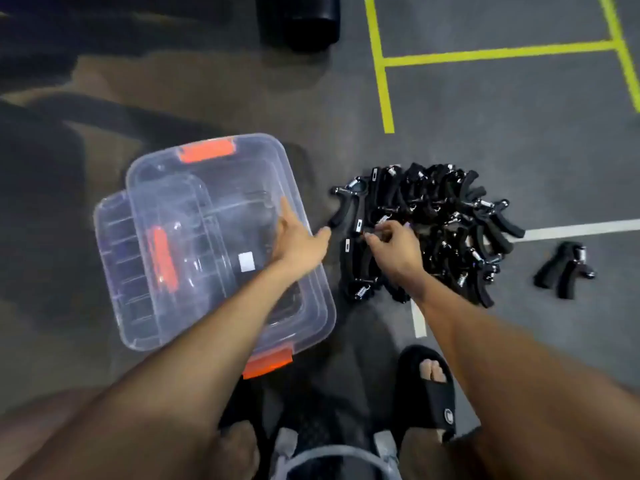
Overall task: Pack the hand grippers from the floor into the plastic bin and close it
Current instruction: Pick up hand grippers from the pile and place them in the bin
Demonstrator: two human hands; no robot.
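Grippers [426,230] lie under the pinching right hand [391,247]; bin [311,317] sits leftward, beneath the released left hand [298,240].

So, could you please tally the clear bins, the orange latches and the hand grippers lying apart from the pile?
Clear bin: 1
Orange latches: 3
Stray hand gripper: 1
Total: 5
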